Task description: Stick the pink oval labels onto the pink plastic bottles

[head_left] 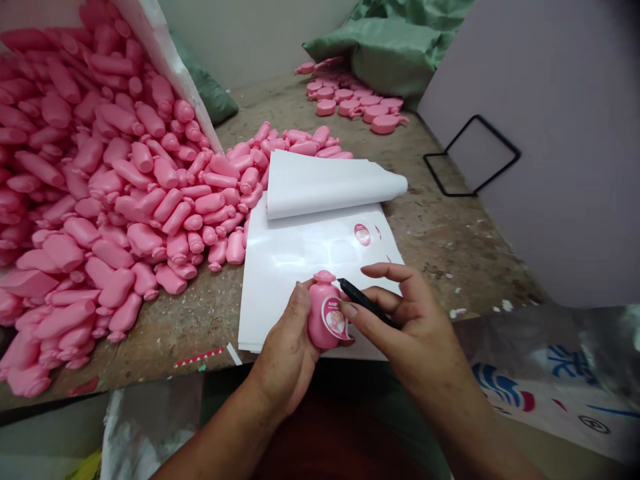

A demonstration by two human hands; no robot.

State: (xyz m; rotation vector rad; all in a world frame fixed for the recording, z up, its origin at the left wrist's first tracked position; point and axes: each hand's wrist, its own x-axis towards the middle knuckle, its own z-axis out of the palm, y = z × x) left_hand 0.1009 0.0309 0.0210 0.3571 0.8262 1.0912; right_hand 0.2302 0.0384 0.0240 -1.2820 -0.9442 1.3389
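My left hand [289, 347] is closed round a small pink plastic bottle [320, 323], held upright above the table's front edge. On the bottle's face sits an oval label sticker [335, 319], its lower right edge curling away from the surface. A black pen-like tool [367, 301] lies in the grip of my right hand [413, 320], its tip near the bottle's neck. My right thumb touches the sticker. Beneath both hands spreads a stack of glossy white sticker sheets [280, 267], the top part folded back, with an oval sticker [362, 234] on the exposed sheet.
A large heap of pink bottles [115, 200] spills from a white container [185, 73] on the left. Pink flat pieces [373, 110] lie by a green sack [385, 53] at the back. A black wire stand [473, 157] is at right, above a printed plastic bag [540, 380].
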